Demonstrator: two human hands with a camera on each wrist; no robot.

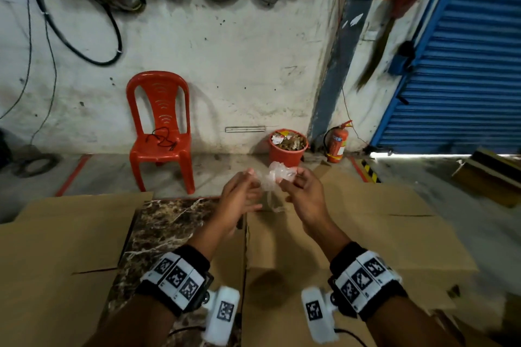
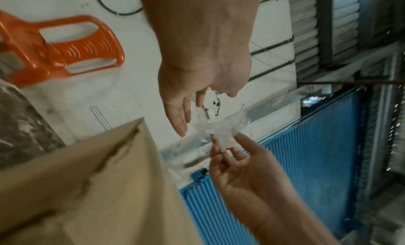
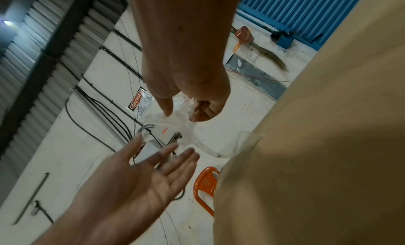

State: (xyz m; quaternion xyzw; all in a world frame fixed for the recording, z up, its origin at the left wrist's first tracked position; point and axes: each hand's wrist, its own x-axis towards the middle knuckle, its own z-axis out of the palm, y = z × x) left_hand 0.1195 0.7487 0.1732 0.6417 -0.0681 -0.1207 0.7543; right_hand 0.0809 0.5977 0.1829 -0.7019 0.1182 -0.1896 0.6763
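A crumpled wad of clear plastic (image 1: pixel 277 173) hangs in the air above an open cardboard box (image 1: pixel 352 234). A thin strand trails down from the wad. My right hand (image 1: pixel 290 177) pinches the wad between thumb and fingertips. In the right wrist view that right hand (image 3: pixel 180 116) has its fingers curled onto the plastic (image 3: pixel 184 127). My left hand (image 1: pixel 245 191) is just left of the wad with its fingers straight and holds nothing. The left wrist view shows the left hand (image 2: pixel 181 117) flat beside the plastic (image 2: pixel 219 127), and the right hand (image 2: pixel 221 144) gripping it from below.
Brown cardboard flaps spread across a dark marble top (image 1: pixel 158 228) in front of me. Beyond stand a red plastic chair (image 1: pixel 160 132), a red bucket (image 1: pixel 284 156) full of scraps and a fire extinguisher (image 1: pixel 337 144). A blue shutter (image 1: pixel 465 65) fills the right.
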